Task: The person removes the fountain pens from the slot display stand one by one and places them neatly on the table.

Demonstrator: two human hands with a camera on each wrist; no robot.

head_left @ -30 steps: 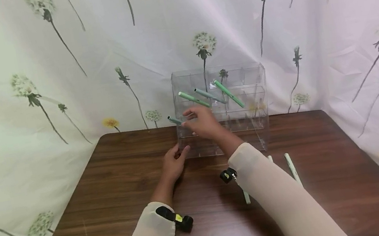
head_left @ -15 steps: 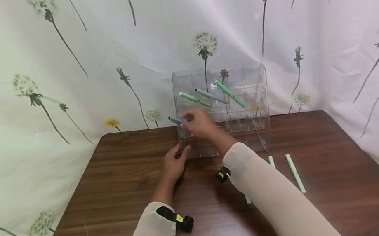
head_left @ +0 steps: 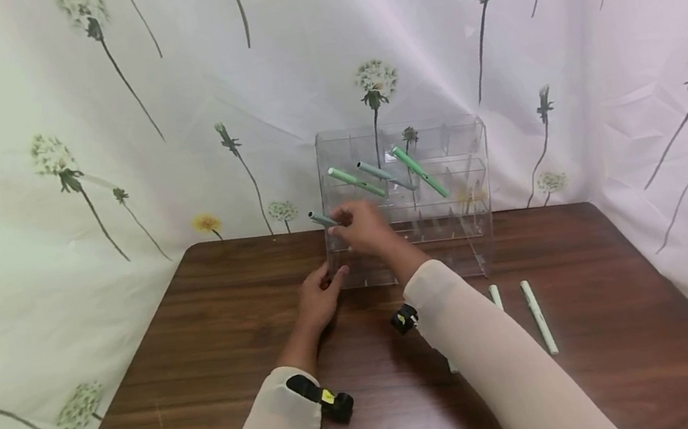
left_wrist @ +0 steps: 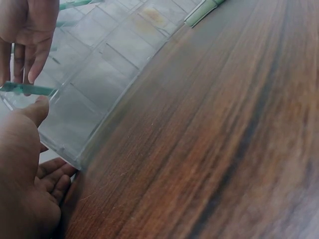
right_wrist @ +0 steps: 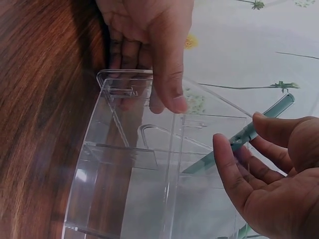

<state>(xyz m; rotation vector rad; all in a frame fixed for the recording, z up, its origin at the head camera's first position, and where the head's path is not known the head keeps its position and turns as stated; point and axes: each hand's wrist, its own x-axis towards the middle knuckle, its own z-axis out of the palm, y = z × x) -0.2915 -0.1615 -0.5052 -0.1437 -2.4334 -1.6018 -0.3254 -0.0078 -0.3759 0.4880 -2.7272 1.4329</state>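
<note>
- Fingers of the right hand [head_left: 365,227] are pinching a green pen [right_wrist: 239,140] at the near left corner of the clear organizer [head_left: 409,203], which is standing at the tabletop's [head_left: 204,359] far edge.
- Left hand [head_left: 319,298] is bracing the organizer's left corner, thumb on its rim, fingers curled round the wall.
- Three more green pens [head_left: 378,174] are leaning in the back compartments.
- Two pale pens [head_left: 535,307] are lying near the right edge.
- No writing is showing legibly.
- Dandelion-print cloth [head_left: 98,134] is hanging behind the dark wood.
</note>
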